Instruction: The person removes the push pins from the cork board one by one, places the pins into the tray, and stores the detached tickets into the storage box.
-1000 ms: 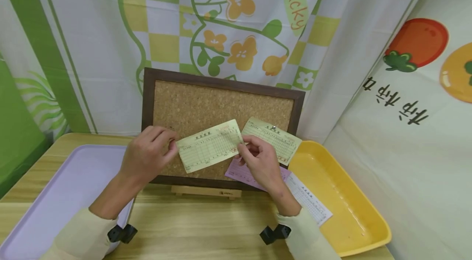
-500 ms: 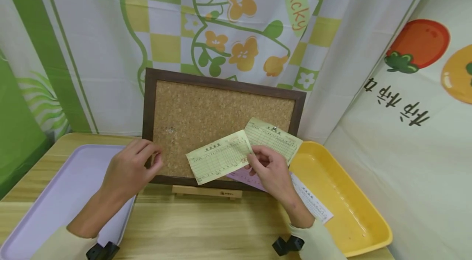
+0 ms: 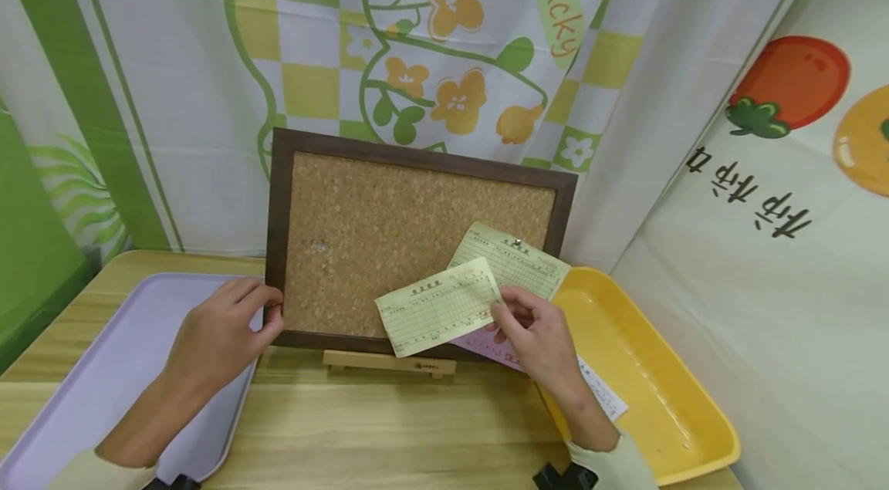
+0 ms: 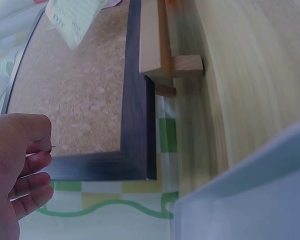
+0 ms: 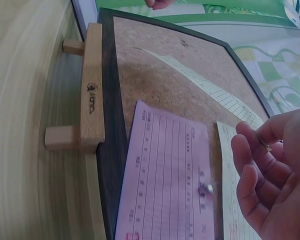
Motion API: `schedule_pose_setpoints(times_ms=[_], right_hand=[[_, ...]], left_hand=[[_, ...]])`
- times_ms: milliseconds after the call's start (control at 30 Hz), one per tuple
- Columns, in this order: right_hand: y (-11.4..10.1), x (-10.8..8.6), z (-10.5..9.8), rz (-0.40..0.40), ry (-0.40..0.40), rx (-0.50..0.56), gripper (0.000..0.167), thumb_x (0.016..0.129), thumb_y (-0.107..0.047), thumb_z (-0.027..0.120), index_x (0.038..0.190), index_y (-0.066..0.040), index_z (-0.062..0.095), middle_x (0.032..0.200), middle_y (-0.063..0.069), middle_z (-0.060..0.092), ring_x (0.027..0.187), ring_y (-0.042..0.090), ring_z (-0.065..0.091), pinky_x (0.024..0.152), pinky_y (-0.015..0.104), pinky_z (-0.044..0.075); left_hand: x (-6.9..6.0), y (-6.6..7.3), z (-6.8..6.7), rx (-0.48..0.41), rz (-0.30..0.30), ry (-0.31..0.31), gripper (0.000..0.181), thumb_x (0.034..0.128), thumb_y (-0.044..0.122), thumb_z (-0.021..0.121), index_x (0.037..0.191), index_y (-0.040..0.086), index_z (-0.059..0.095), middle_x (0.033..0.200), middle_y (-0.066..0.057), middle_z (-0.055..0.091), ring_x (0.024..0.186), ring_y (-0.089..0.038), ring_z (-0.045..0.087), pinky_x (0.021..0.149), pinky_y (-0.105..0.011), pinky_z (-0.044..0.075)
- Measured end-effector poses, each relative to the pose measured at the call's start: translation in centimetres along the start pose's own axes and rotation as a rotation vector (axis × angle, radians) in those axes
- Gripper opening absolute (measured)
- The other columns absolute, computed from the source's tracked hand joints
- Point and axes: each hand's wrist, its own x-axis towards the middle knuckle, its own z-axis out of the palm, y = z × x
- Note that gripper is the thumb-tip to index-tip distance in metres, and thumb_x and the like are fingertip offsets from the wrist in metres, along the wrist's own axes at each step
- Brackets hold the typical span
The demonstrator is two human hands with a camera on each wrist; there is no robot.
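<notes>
1. Pinching the loose yellow slip (image 3: 437, 309) by its right edge, the right hand (image 3: 545, 336) is in front of the corkboard's (image 3: 382, 220) lower right part. Gripped at one edge only, the thin, flat paper could bend or slide free if that pinch loosens.
2. In front of the corkboard's left edge, the left hand (image 3: 225, 328) pinches a thin pointed thing, seemingly a pin (image 4: 53, 147). It could prick a finger or drop if turned carelessly; whether this hand touches the frame, I cannot tell.
3. Left of the corkboard lies a smooth, shallow purple tray (image 3: 125, 366); to its right, a deeper, glossy yellow tray (image 3: 660, 382). Both rest on a pale wood-grain table (image 3: 347, 428).
4. Under the corkboard juts a squared wooden stand (image 3: 389, 360). A hard push might tip the board backward.
5. On the corkboard's lower right are a pink slip (image 5: 165, 170) and a second yellow slip (image 3: 521, 266), each with a shiny metal fastener; a white slip (image 3: 604, 396) reaches beyond its corner. Crowded edges could snag or crease.
6. The corkboard is grainy inside a dark rectangular frame, with a rough, pale patch (image 3: 318, 246) at left, where pins may grip poorly.
7. Behind the corkboard hangs a softly creased, printed curtain (image 3: 486, 11).
</notes>
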Motion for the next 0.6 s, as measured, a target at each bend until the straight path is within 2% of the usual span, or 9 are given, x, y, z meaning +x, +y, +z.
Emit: schedule_pose_setpoints(times_ms=[167, 333, 600], right_hand=[[0.2, -0.6, -1.0, 0.028, 0.014, -0.022, 0.015, 0.100, -0.014, 0.068, 0.110, -0.006, 0.075, 0.077, 0.007, 0.071, 0.065, 0.023, 0.067, 0.052, 0.035, 0.054], [0.8, -1.0, -1.9, 0.044, 0.029, -0.054, 0.014, 0.099, -0.012, 0.068, 0.109, -0.004, 0.074, 0.077, 0.010, 0.071, 0.064, 0.022, 0.067, 0.057, 0.037, 0.057], [1.6, -1.5, -3.5, 0.076, 0.075, -0.100, 0.019, 0.098, -0.010, 0.068, 0.112, 0.001, 0.073, 0.076, 0.008, 0.071, 0.063, 0.021, 0.067, 0.055, 0.027, 0.051]], left_hand=[[-0.7, -0.7, -0.3, 0.014, -0.011, -0.002, 0.010, 0.0737, 0.005, 0.063, 0.082, 0.008, 0.069, 0.081, -0.002, 0.065, 0.072, -0.023, 0.064, 0.050, -0.037, 0.050], [-1.3, -1.3, -0.6, 0.030, -0.023, -0.003, 0.010, 0.0751, 0.009, 0.061, 0.080, 0.009, 0.070, 0.081, -0.001, 0.066, 0.071, -0.022, 0.064, 0.049, -0.037, 0.049], [-2.5, -2.6, -1.2, 0.055, -0.060, -0.011, 0.011, 0.0771, 0.013, 0.058, 0.079, 0.010, 0.069, 0.079, -0.001, 0.067, 0.069, -0.023, 0.063, 0.046, -0.038, 0.047]])
